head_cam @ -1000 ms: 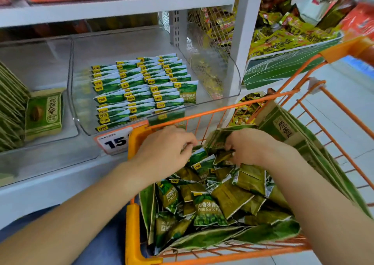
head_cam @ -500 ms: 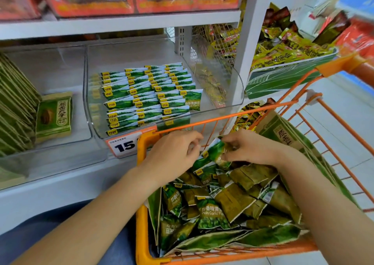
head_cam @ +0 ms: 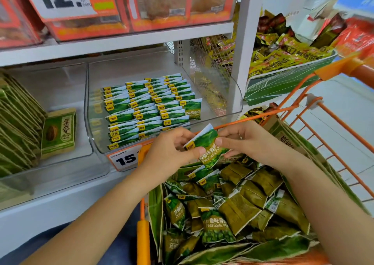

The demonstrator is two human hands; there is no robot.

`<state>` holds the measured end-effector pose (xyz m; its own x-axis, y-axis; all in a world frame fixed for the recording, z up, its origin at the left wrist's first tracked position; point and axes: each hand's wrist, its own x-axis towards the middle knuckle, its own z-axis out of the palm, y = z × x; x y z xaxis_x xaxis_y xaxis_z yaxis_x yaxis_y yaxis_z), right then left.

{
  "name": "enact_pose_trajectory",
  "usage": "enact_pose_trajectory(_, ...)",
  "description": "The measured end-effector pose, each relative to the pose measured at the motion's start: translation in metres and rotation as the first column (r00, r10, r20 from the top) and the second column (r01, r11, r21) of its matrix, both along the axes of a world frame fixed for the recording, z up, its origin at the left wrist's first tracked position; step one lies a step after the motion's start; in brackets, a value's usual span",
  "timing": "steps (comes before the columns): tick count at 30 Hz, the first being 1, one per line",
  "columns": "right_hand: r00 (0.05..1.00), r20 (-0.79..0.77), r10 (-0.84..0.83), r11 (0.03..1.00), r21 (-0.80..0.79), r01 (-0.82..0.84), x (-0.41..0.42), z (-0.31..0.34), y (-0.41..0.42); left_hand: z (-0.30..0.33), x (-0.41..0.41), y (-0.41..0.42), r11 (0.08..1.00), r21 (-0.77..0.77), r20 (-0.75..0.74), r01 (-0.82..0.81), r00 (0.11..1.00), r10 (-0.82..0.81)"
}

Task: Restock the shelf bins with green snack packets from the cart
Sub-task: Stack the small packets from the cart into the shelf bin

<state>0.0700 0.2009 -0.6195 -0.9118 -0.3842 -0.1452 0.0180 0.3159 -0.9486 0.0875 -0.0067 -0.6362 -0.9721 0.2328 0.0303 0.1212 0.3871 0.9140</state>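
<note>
Shop shelf bin (head_cam: 232, 94) behind an orange cart (head_cam: 332, 153).
Left hand (head_cam: 172, 153) and right hand (head_cam: 249, 143) both pinch one green packet (head_cam: 206, 145) above it.

Bare forearms, no sleeves visible

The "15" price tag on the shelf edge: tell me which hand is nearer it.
Left. The left hand sits just right of the price tag; the right hand is farther right, beyond the held packet.
</note>
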Motion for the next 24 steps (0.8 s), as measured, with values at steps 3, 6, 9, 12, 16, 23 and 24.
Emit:
enact_pose_trajectory(3,0.999,-0.023,0.032,0.999,-0.031,-0.032,0.002,0.001,-0.002,0.003,-0.006,-0.003,0.996,-0.007,0.076,0.092,0.993,-0.091)
enact_pose_trajectory(6,0.993,-0.12,0.005,0.998,-0.056,-0.012,0.004,0.002,-0.006,0.01,-0.012,-0.001,0.993,-0.078,0.001,0.088,0.996,-0.088)
enact_pose_trajectory(9,0.971,-0.211,-0.11,0.989,-0.118,0.086,0.005,0.004,-0.007,0.031,-0.021,0.006,0.979,-0.186,-0.066,0.088,0.993,-0.102)
enact_pose_trajectory(12,0.839,-0.487,-0.241,0.947,0.071,0.313,0.0,-0.001,-0.002,0.055,-0.045,0.009,0.955,-0.295,-0.158,0.041,0.983,-0.091)
enact_pose_trajectory(16,0.73,-0.678,-0.086,0.729,0.457,0.51,-0.012,-0.015,0.012,0.065,-0.099,0.009,0.894,-0.41,-0.303,-0.18,0.952,0.052)
enact_pose_trajectory(23,0.779,-0.622,0.072,0.674,0.606,0.422,-0.025,-0.032,0.019,0.019,-0.155,0.03,0.62,-0.777,-0.149,-0.113,0.989,-0.007)
enact_pose_trajectory(24,0.774,-0.629,0.07,0.675,0.601,0.428,-0.026,-0.033,0.017,0.012,-0.159,0.032,0.551,-0.825,-0.151,-0.124,0.989,-0.004)
